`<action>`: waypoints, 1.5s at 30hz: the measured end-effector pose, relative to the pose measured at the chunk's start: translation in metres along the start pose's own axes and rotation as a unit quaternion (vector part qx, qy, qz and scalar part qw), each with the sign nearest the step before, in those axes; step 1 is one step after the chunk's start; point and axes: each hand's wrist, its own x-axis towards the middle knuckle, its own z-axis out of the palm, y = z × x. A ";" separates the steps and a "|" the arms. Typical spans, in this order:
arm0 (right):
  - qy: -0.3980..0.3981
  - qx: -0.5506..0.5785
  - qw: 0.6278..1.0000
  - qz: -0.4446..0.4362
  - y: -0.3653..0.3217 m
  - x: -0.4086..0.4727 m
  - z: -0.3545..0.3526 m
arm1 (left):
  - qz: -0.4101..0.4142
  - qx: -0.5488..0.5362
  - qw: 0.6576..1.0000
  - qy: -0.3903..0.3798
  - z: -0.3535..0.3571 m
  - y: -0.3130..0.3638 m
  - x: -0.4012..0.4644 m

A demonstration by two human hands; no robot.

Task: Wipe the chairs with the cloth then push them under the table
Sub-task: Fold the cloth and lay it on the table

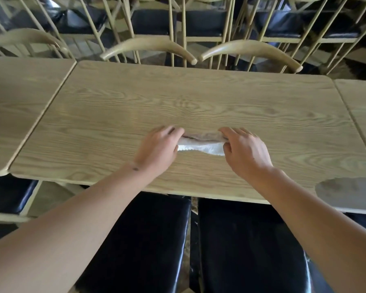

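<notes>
Wood-grain table fills the view, w/ two black-seated chairs tucked partway under its near edge. White cloth lies mid-table, bunched long. Left hand and right hand each pinch one end. Cloth looks soft, light, floppy; prob best gathered into a pad before wiping. Chairs likely light: push by backrest.
</notes>
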 end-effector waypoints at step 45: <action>-0.152 -0.053 0.985 0.062 -0.002 -0.052 0.153 | -0.044 0.071 0.963 -0.255 0.129 -0.047 -0.071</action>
